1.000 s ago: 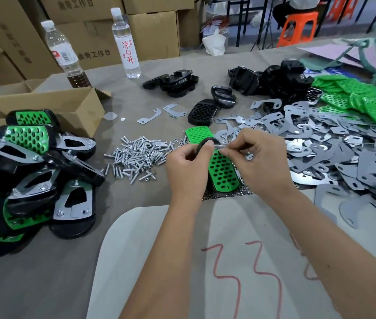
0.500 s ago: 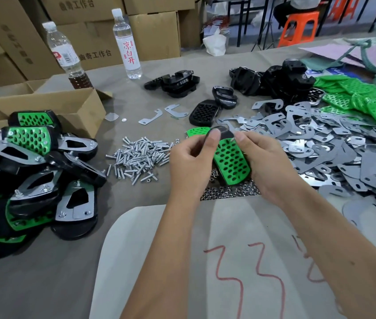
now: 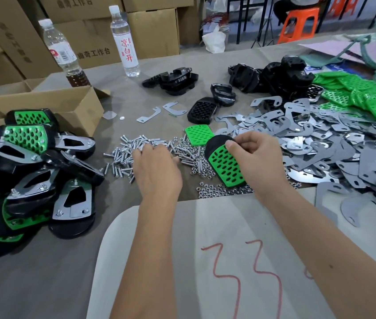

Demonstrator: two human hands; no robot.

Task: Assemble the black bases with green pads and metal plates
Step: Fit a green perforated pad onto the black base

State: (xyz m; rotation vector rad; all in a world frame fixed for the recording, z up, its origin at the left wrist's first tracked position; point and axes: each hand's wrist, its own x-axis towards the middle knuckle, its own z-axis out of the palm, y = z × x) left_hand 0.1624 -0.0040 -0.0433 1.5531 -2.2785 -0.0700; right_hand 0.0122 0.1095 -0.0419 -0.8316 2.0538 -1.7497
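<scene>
The heap of grey metal plates [image 3: 334, 143] lies just right of the right hand [image 3: 253, 157], which grips the black oval base with its perforated green pad [image 3: 225, 165], long axis running away from the person. The left hand [image 3: 154, 166], which steadied that base half a second ago, now rests fingers-down on the pile of silver screws [image 3: 134, 148]; whether it pinches one is hidden.

bright even indoor light, soft shadows, glints on metal, wide-angle bending at edges

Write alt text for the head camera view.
The right hand holds a black base with green pad while the left hand reaches into a pile of screws. Metal plates lie right, finished assemblies left.
</scene>
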